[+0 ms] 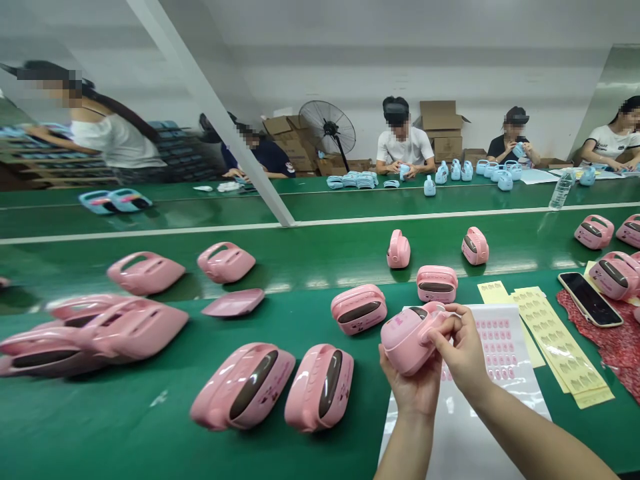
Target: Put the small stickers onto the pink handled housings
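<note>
A glossy pink plastic housing (407,343) with a carry handle and a dark window is tilted above the table. My left hand (413,387) cups it from below, fingers wrapped round its underside. My right hand (463,347) pinches at its handle side, thumb and fingertips pressed against the surface; anything small between them is hidden. Beneath my hands lies a white sheet (470,427) with rows of small pink stickers (500,340). Close beyond the held piece stand two similar pink housings, one (359,310) to the left and another (437,284) behind.
More pink housings (320,387) stand to the left, near a loose pink panel (234,303). Yellow sticker sheets (563,347), a phone (590,300) and red wrapping (600,333) lie right. A white post (215,113) rises beyond; co-workers (405,147) handle blue housings across the table.
</note>
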A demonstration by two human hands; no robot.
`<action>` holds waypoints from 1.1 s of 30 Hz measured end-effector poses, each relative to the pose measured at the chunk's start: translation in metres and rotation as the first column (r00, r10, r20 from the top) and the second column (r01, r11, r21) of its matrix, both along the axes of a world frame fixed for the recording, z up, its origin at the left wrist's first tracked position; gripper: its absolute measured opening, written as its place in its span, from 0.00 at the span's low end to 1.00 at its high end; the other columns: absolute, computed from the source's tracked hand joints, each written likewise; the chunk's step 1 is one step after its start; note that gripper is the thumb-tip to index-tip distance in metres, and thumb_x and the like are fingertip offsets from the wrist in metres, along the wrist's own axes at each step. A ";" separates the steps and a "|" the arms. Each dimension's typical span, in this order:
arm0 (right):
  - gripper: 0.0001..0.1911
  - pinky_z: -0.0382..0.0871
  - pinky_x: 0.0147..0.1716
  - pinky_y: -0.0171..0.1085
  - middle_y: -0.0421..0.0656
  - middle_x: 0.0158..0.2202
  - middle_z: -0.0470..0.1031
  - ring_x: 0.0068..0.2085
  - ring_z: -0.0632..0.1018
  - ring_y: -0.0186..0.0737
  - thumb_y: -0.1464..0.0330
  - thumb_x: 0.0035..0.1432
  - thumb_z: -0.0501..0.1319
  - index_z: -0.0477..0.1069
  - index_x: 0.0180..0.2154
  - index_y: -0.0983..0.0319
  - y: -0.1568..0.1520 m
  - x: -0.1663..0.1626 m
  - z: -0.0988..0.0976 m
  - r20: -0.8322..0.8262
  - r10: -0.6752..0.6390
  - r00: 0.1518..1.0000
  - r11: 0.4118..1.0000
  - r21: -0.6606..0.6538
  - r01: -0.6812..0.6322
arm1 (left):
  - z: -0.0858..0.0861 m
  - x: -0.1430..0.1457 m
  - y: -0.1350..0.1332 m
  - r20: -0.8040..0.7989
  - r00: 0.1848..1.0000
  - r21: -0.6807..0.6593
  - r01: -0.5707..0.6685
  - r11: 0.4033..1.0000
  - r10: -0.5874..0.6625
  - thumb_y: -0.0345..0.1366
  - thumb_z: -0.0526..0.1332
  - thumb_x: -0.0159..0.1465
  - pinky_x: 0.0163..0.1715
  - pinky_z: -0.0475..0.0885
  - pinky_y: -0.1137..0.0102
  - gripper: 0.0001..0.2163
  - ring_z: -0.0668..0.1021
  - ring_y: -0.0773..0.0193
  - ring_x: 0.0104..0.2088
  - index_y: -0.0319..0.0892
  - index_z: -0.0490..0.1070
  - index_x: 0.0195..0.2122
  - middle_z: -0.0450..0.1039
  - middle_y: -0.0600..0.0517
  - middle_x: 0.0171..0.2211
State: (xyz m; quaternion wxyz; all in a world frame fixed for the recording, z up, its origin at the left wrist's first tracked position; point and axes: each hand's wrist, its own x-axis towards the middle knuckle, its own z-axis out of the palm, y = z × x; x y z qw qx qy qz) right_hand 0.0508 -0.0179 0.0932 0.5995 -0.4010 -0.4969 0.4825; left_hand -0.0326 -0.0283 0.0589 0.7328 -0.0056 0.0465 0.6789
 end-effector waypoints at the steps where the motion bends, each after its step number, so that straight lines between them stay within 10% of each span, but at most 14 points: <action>1: 0.19 0.69 0.35 0.39 0.34 0.23 0.70 0.29 0.75 0.38 0.69 0.50 0.61 0.57 0.43 0.59 -0.001 0.000 -0.001 0.040 -0.033 0.999 0.999 0.038 0.032 | -0.001 0.000 0.000 -0.009 1.000 0.001 0.003 1.000 -0.003 0.48 0.57 0.55 0.49 0.66 0.68 0.33 0.73 0.55 0.48 0.37 0.53 0.59 0.72 0.42 0.46; 8: 0.12 0.68 0.33 0.42 0.43 0.30 0.73 0.31 0.74 0.42 0.71 0.57 0.53 0.61 0.45 0.58 -0.005 0.002 -0.001 0.425 -0.404 0.810 0.832 0.538 0.132 | -0.005 -0.003 -0.003 -0.040 0.998 0.042 0.044 0.998 -0.043 0.49 0.56 0.56 0.49 0.66 0.69 0.29 0.73 0.58 0.48 0.40 0.58 0.57 0.74 0.45 0.44; 17: 0.32 0.68 0.35 0.47 0.46 0.35 0.66 0.33 0.71 0.44 0.55 0.53 0.58 0.54 0.55 0.62 0.029 0.051 0.017 0.573 -0.440 0.692 0.895 0.346 0.282 | 0.003 -0.006 -0.004 -0.104 0.993 0.091 0.071 0.993 -0.061 0.45 0.58 0.57 0.50 0.66 0.62 0.26 0.73 0.55 0.49 0.45 0.60 0.56 0.72 0.46 0.49; 22: 0.25 0.70 0.35 0.41 0.46 0.44 0.64 0.32 0.74 0.35 0.64 0.53 0.59 0.56 0.53 0.57 0.033 0.081 0.046 0.373 0.006 0.928 0.991 0.124 -0.056 | 0.007 -0.027 -0.010 -0.638 0.764 0.295 0.131 0.947 0.093 0.32 0.70 0.46 0.49 0.65 0.55 0.38 0.71 0.49 0.51 0.55 0.58 0.57 0.69 0.48 0.53; 27: 0.25 0.70 0.31 0.35 0.41 0.41 0.67 0.29 0.74 0.31 0.74 0.49 0.60 0.61 0.50 0.56 0.012 0.081 0.074 0.366 0.417 0.832 0.893 0.004 -0.449 | 0.015 -0.042 -0.014 -0.918 0.298 0.357 0.339 0.870 0.261 0.16 0.70 0.30 0.52 0.60 0.48 0.46 0.68 0.40 0.52 0.50 0.65 0.54 0.67 0.44 0.53; 33: 0.29 0.70 0.28 0.32 0.40 0.38 0.70 0.31 0.75 0.33 0.80 0.44 0.59 0.64 0.49 0.57 0.003 0.075 0.071 0.481 0.388 0.786 0.905 -0.035 -0.425 | 0.014 -0.037 -0.009 -0.859 0.500 0.286 0.283 0.916 0.113 0.16 0.68 0.29 0.55 0.50 0.46 0.36 0.62 0.37 0.56 0.42 0.74 0.44 0.70 0.39 0.49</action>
